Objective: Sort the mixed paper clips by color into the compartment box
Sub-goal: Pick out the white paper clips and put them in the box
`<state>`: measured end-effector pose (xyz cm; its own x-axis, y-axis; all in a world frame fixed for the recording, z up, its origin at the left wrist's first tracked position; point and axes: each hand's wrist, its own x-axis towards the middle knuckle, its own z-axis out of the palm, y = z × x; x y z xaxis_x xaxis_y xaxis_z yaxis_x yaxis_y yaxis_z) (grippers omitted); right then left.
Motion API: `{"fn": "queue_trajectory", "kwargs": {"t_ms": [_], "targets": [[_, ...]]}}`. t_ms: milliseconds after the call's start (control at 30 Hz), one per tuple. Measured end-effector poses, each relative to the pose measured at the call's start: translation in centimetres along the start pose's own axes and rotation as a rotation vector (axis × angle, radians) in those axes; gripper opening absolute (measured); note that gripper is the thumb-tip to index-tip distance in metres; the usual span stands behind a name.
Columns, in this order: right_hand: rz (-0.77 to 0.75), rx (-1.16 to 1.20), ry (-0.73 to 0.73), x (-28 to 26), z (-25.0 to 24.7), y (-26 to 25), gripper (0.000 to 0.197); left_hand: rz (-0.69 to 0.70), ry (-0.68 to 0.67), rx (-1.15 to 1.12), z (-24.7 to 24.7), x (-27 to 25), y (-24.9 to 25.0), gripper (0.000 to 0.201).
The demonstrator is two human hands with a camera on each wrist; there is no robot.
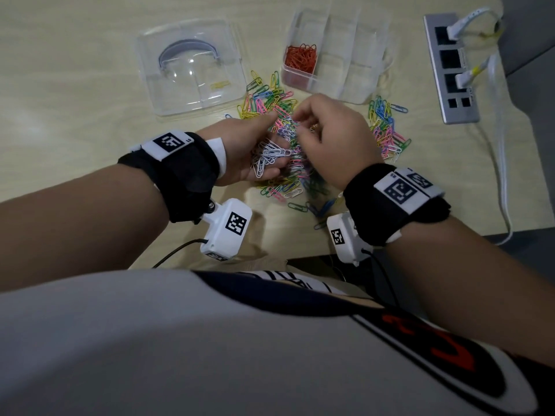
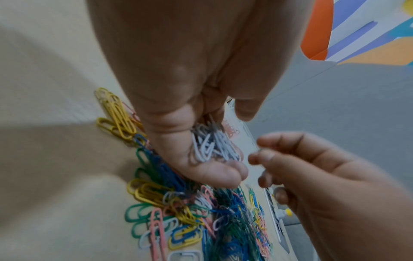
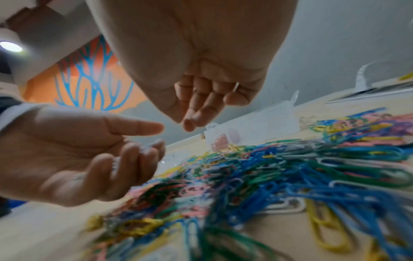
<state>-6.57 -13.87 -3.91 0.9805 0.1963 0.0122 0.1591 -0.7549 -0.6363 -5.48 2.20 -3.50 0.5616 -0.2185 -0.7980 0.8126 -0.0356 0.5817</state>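
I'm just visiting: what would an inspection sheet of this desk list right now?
Surface: pale wooden desk.
Job's things: clear plastic compartment box, orange clips in one compartment; loose pile of mixed coloured paper clips.
Clutter: clear plastic lid.
Hands: left hand cups a bunch of white clips; right hand pinches above it, contents unclear.
Cables: white cables in grey power strip.
Surroundings: orange and blue wall mural.

Dim, soft indoor light; ceiling lamp (image 3: 10, 46) glows upper left; wrist views motion-blurred, edges strongly warped.
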Motion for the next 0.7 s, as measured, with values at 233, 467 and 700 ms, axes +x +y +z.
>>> {"fn": "queue_trajectory", "kwargs": {"t_ms": [233, 467, 700], "targets": [[0.047, -0.432, -0.231, 1.5, 1.3, 1.1, 0.032, 0.040, 0.002, 0.051, -1.6, -0.4, -0.5, 0.011], [0.042, -0.466, -0.171, 2.2, 1.0, 0.9, 0.024, 0.046, 0.010, 0.070, -2.7, -0.2, -0.3, 0.012], [-0.021, -0.504, -0.165, 2.2, 1.4, 0.6, 0.020, -0.012, 0.013, 0.060, -2.5, 0.1, 0.1, 0.023]]}}
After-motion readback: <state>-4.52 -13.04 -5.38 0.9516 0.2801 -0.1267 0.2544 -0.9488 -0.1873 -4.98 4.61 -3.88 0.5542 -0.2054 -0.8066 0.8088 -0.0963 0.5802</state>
